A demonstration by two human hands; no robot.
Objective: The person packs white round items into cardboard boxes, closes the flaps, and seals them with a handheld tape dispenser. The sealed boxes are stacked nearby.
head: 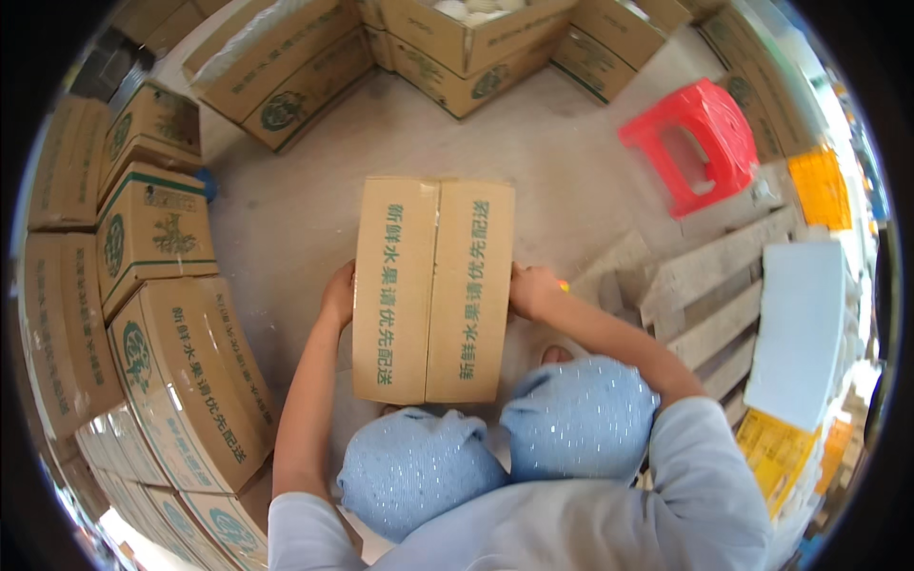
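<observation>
Right in front of my knees is a cardboard carton (433, 292) with green printed writing on its two top flaps. The flaps meet along a lengthwise seam in the middle and lie flat. My left hand (340, 294) grips the carton's left side, its fingers partly hidden behind the edge. On the opposite side my right hand (534, 291) holds the carton near the middle of its right edge. The fingertips of both hands are out of sight against the carton's walls.
Stacked closed cartons (193, 378) line the left. Open-topped cartons (457, 50) stand ahead, one holding pale round items. To the right are a red plastic stool (735, 143), a wooden pallet (714, 314), a white foam box (796, 328) and yellow crates (775, 457).
</observation>
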